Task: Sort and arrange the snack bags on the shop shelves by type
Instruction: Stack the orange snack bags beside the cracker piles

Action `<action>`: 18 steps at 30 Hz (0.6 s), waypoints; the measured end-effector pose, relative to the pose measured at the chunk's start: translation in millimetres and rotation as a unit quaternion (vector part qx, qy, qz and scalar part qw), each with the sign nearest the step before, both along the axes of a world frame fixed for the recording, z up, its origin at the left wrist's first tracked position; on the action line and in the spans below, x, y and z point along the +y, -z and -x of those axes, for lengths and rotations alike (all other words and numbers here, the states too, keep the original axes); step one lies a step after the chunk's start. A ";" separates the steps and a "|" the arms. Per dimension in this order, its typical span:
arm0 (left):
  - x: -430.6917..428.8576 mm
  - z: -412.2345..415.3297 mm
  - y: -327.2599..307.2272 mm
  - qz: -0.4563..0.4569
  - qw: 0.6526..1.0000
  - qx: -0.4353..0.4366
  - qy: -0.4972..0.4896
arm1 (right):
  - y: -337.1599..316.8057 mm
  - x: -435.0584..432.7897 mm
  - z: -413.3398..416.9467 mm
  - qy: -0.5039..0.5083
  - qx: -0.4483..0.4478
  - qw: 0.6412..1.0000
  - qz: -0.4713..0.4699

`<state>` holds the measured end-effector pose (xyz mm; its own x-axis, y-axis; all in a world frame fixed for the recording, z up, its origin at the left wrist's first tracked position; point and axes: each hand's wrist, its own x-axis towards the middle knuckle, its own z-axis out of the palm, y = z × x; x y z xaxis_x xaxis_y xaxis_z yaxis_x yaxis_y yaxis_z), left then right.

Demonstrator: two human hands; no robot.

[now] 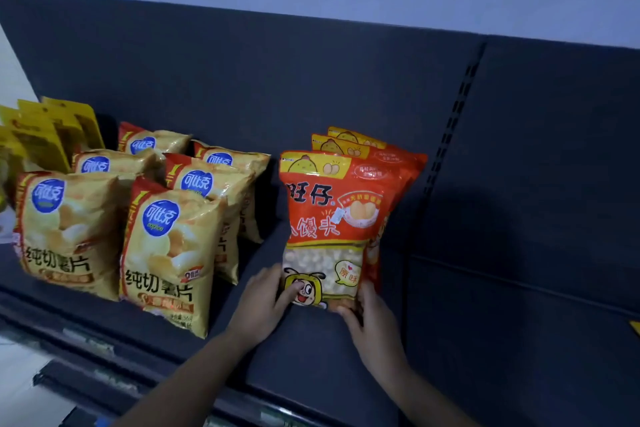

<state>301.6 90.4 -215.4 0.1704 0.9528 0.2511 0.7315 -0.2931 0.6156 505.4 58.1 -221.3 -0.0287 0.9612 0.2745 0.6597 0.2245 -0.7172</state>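
Now both hands, left and right, grip the upright red bag's bottom corners (centre frame); long axis vertical.

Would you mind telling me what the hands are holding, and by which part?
Both hands hold the front red bag by its bottom corners: the left hand at the lower left, the right hand at the lower right.
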 end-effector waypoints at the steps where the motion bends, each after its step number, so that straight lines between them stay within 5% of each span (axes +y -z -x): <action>1: 5.0 -0.3 1.3 0.000 1.000 0.025 -0.005 | 1.2 1.8 -0.1 0.005 0.000 1.000 0.000; 11: 23.4 -4.5 3.4 -0.014 0.999 0.049 -0.008 | -3.6 6.4 7.8 0.078 -0.098 0.992 0.009; 18: 22.6 -4.8 1.1 -0.013 1.000 -0.012 0.001 | -10.7 -2.3 11.6 0.107 -0.139 0.984 0.017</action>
<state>306.4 113.0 -216.5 0.1650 0.9457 0.2801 0.7158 -0.3102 0.6256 493.9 55.8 -210.6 0.1064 0.9619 0.2518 0.8613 0.0373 -0.5067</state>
